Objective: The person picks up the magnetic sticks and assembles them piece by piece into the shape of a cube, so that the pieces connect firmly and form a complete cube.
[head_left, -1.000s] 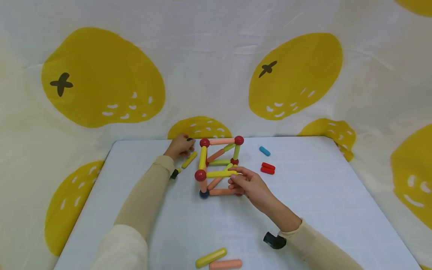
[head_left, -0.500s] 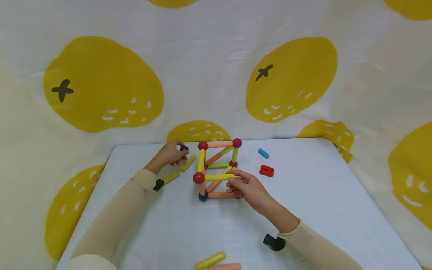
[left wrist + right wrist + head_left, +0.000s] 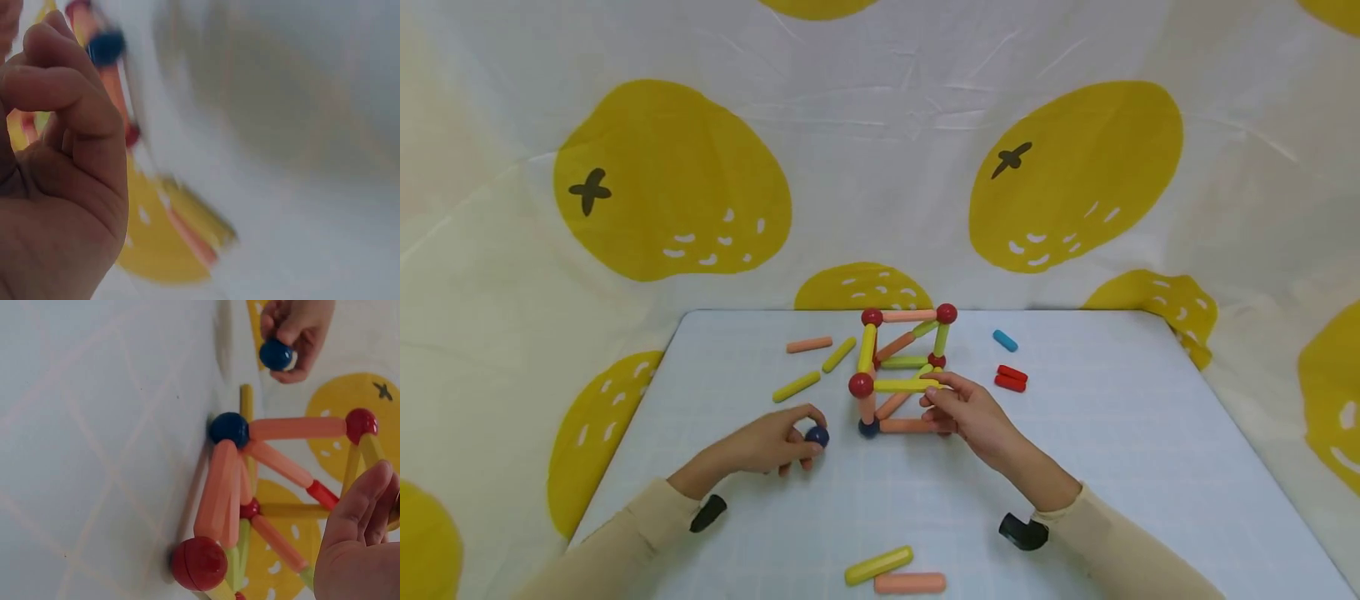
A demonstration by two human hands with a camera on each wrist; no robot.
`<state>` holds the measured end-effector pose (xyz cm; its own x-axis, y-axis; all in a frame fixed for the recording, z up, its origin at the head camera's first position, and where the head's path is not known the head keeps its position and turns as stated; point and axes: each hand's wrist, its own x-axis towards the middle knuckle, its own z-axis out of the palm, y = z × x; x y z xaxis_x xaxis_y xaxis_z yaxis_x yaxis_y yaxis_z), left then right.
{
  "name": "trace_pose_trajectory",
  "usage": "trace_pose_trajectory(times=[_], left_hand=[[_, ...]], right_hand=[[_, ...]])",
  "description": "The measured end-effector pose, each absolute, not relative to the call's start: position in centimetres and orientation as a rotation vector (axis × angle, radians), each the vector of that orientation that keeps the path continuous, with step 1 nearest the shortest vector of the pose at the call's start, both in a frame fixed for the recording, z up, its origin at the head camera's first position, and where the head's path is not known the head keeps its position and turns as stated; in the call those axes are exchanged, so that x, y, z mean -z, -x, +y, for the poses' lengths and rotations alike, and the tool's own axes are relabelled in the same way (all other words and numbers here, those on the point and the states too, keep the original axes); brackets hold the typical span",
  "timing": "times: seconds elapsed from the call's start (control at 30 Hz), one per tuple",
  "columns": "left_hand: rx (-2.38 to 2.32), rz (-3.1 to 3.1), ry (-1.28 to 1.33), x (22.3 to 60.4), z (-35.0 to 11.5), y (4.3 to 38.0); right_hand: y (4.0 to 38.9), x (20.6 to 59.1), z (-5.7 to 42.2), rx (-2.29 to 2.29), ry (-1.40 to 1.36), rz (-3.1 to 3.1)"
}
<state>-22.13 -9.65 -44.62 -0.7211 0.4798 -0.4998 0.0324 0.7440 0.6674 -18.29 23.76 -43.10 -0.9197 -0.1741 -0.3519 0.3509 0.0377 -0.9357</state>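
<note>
My left hand [image 3: 775, 440] pinches a dark blue ball [image 3: 817, 436] between thumb and fingers, just left of a frame built of sticks and balls. My right hand [image 3: 973, 417] holds the free end of a yellow stick [image 3: 904, 386], whose other end meets a red ball [image 3: 861, 384] at the frame's front upper left corner. Below that corner sits a blue ball [image 3: 868, 427], joined to an orange stick [image 3: 910, 426] along the bottom. In the right wrist view the held blue ball [image 3: 276, 355] appears beyond the frame. The left wrist view is blurred, its ball hidden behind the fingers.
Left of the frame lie an orange stick [image 3: 809, 344] and two yellow sticks [image 3: 797, 387]. A blue stick [image 3: 1005, 340] and two red sticks [image 3: 1011, 378] are at the right. Near the front edge lie a yellow stick [image 3: 878, 565] and an orange stick [image 3: 910, 582].
My left hand has picked up the blue ball at the back left and brought it toward me, beside the frame's front. The right hand keeps its hold on the yellow stick.
</note>
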Motion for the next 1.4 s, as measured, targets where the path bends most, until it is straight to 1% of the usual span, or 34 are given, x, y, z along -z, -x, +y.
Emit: trace_pose_trajectory(times=[0.07, 0.17, 0.4, 0.53, 0.77, 0.9, 1.0, 1.1, 1.2, 1.3, 1.4], left_hand=[[-0.836, 2.159, -0.461, 45.4, -8.1, 20.8], [-0.831, 2.059, -0.571, 46.4, -5.5, 19.8], [-0.828, 2.065, -0.685, 48.1, -0.4, 19.1], [-0.791, 2.107, -0.758, 48.8, 0.7, 18.8], [-0.735, 2.19, -0.826, 49.2, 1.0, 18.4], [-0.68, 2.279, -0.866, 47.7, 0.5, 18.2], [-0.591, 2.402, -0.955, 44.8, -0.5, 17.9], [-0.599, 2.578, -1.043, 41.2, -2.3, 17.8], [-0.705, 2.76, -1.0, 38.7, -4.1, 18.3], [-0.817, 2.807, -0.883, 38.4, -5.1, 19.4], [-0.922, 2.717, -0.799, 39.5, -4.9, 20.8]], right_hand=[[18.4, 43.1, 23.7, 1.943, -0.19, 1.955], [18.5, 43.2, 23.7, 1.949, -0.211, 1.955], [18.3, 43.9, 23.2, 1.957, -0.22, 1.934], [18.3, 43.9, 22.8, 1.962, -0.204, 1.932], [18.3, 43.7, 22.6, 1.956, -0.241, 1.941], [18.1, 43.8, 22.7, 1.956, -0.243, 1.945], [18.1, 43.8, 22.8, 1.945, -0.238, 1.944], [18.1, 43.7, 22.9, 1.926, -0.237, 1.965], [18.3, 43.4, 23.0, 1.917, -0.236, 1.984], [18.4, 43.1, 23.1, 1.917, -0.231, 1.989], [18.3, 42.9, 23.1, 1.918, -0.234, 1.99]])
